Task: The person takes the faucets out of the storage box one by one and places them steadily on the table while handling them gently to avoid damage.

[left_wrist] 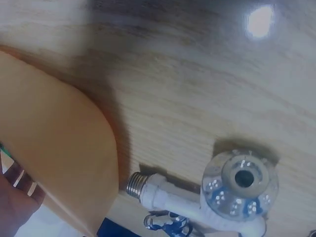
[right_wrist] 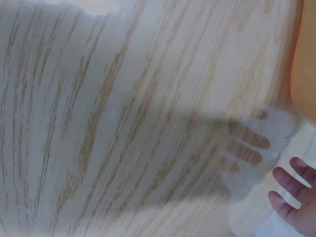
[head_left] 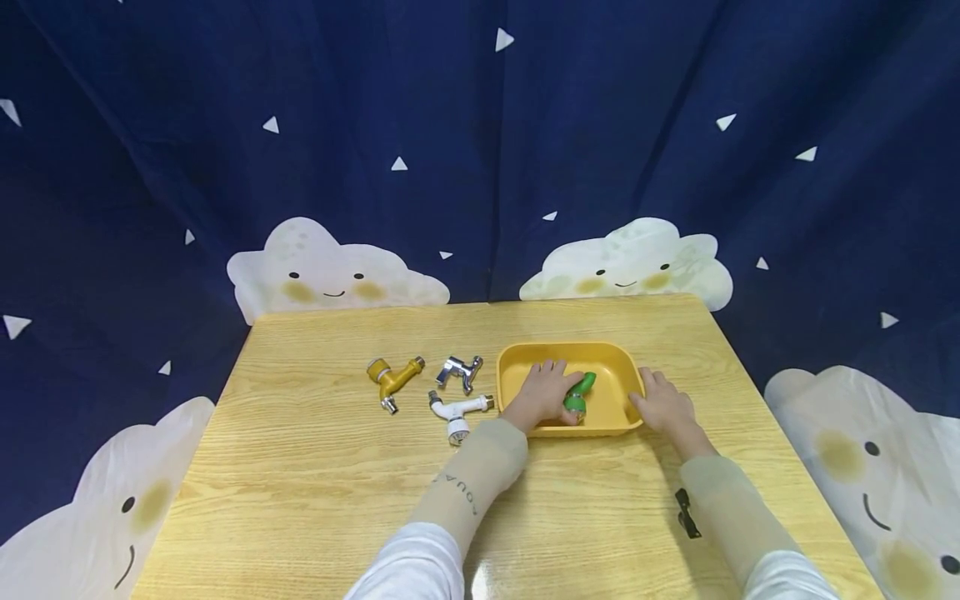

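A yellow rectangular basin (head_left: 626, 357) sits right of the table's middle. My left hand (head_left: 542, 393) reaches into it, its thumb and index finger around a green plastic tap (head_left: 576, 403); the palm covers part of the tap. In the left wrist view, only a sliver of green shows beyond the fingers (left_wrist: 22, 185). At the basin's right end, my right hand (head_left: 665, 407) has its fingertips close at the rim. The right wrist view shows its fingers (right_wrist: 286, 178) spread, with nothing between them.
Left of the basin lie a yellow tap (head_left: 393, 383), a chrome tap (head_left: 459, 372) and a white tap (head_left: 456, 410). The white tap (left_wrist: 185, 200) is close to the basin wall. A dark curtain (head_left: 450, 125) with clouds hangs behind the wooden table (head_left: 300, 475).
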The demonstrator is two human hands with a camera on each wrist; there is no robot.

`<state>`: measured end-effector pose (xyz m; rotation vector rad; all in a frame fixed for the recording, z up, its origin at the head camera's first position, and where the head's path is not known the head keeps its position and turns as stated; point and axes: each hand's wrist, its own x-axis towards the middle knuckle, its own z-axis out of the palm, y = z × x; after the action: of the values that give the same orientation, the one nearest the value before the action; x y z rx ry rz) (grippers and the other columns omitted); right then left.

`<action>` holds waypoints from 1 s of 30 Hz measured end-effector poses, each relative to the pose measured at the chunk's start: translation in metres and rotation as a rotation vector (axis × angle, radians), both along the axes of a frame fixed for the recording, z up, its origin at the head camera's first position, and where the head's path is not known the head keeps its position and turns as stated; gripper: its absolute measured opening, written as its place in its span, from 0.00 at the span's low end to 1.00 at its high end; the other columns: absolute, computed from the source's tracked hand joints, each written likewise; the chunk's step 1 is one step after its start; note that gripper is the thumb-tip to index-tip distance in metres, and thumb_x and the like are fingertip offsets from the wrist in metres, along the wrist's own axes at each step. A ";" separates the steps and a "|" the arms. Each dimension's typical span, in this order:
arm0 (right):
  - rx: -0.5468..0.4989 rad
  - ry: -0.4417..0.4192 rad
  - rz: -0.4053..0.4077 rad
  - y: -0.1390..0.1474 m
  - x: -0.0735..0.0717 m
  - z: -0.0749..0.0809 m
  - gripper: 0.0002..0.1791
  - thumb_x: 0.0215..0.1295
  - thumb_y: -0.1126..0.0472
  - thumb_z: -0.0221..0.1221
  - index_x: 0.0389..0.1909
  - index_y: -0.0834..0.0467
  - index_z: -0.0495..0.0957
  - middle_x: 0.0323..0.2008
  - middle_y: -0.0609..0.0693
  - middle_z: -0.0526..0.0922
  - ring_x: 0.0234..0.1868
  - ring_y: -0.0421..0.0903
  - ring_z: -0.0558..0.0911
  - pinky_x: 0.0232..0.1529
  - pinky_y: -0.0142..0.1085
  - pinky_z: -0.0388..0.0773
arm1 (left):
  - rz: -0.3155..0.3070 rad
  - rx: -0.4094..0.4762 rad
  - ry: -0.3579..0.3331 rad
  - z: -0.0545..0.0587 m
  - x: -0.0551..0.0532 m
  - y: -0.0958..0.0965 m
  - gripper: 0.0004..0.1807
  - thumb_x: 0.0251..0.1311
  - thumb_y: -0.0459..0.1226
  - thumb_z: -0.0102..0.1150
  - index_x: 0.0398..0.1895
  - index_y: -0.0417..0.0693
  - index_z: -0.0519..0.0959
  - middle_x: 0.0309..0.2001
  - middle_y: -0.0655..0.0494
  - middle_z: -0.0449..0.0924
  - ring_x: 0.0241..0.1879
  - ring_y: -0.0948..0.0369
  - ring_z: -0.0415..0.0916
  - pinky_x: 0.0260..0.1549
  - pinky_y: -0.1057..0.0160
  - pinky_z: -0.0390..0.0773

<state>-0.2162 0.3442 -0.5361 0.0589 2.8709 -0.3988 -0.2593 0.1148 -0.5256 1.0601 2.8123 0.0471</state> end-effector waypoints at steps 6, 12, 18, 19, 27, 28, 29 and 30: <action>0.002 0.001 -0.004 -0.001 0.000 0.001 0.35 0.67 0.48 0.39 0.68 0.65 0.44 0.63 0.70 0.53 0.59 0.70 0.59 0.51 0.66 0.58 | -0.027 0.016 0.009 0.004 -0.001 -0.003 0.40 0.42 0.62 0.60 0.63 0.69 0.62 0.55 0.57 0.63 0.48 0.60 0.60 0.50 0.59 0.64; 0.010 0.009 -0.002 -0.001 0.000 0.001 0.35 0.67 0.48 0.39 0.68 0.65 0.45 0.62 0.70 0.54 0.59 0.69 0.60 0.50 0.66 0.59 | -0.052 0.007 0.030 0.010 0.000 -0.007 0.41 0.41 0.62 0.60 0.63 0.68 0.62 0.51 0.58 0.64 0.45 0.61 0.61 0.45 0.61 0.65; 0.014 0.011 0.001 0.000 0.000 -0.002 0.35 0.67 0.48 0.38 0.67 0.64 0.45 0.62 0.69 0.55 0.58 0.69 0.61 0.50 0.65 0.60 | -0.069 0.012 0.047 0.020 0.003 -0.012 0.42 0.39 0.62 0.61 0.63 0.67 0.63 0.47 0.59 0.63 0.43 0.61 0.61 0.41 0.64 0.64; 0.016 0.012 0.004 -0.001 0.000 -0.002 0.35 0.67 0.48 0.38 0.67 0.65 0.45 0.62 0.70 0.55 0.58 0.69 0.61 0.49 0.65 0.60 | -0.069 0.015 0.044 0.021 0.003 -0.013 0.42 0.39 0.62 0.61 0.63 0.67 0.63 0.47 0.59 0.63 0.43 0.61 0.60 0.41 0.63 0.64; 0.013 0.023 0.012 -0.001 0.000 -0.002 0.34 0.67 0.48 0.39 0.67 0.64 0.46 0.61 0.69 0.56 0.57 0.69 0.62 0.48 0.64 0.62 | -0.081 0.047 0.024 0.031 0.004 -0.020 0.44 0.37 0.61 0.63 0.63 0.66 0.63 0.48 0.59 0.63 0.44 0.62 0.59 0.42 0.64 0.64; 0.012 0.025 0.012 -0.001 0.000 -0.002 0.34 0.67 0.48 0.39 0.67 0.64 0.46 0.61 0.69 0.56 0.57 0.69 0.62 0.48 0.64 0.62 | -0.083 0.050 0.026 0.032 0.004 -0.021 0.44 0.37 0.61 0.63 0.63 0.66 0.63 0.48 0.59 0.63 0.44 0.62 0.60 0.42 0.63 0.64; 0.011 0.027 0.011 -0.001 0.000 -0.002 0.34 0.67 0.48 0.39 0.67 0.64 0.47 0.61 0.69 0.57 0.57 0.69 0.62 0.48 0.64 0.62 | -0.084 0.055 0.025 0.034 0.004 -0.022 0.44 0.37 0.61 0.64 0.63 0.65 0.63 0.49 0.58 0.64 0.44 0.61 0.60 0.43 0.63 0.64; 0.009 0.028 0.011 -0.001 0.000 -0.002 0.34 0.67 0.48 0.39 0.67 0.64 0.47 0.60 0.69 0.57 0.57 0.69 0.62 0.47 0.64 0.62 | -0.084 0.058 0.024 0.035 0.004 -0.023 0.44 0.36 0.61 0.64 0.63 0.65 0.63 0.50 0.58 0.64 0.45 0.61 0.61 0.44 0.62 0.65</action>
<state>-0.2163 0.3427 -0.5377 0.0395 2.8993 -0.3880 -0.2552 0.0920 -0.4904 1.1977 2.8000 0.1096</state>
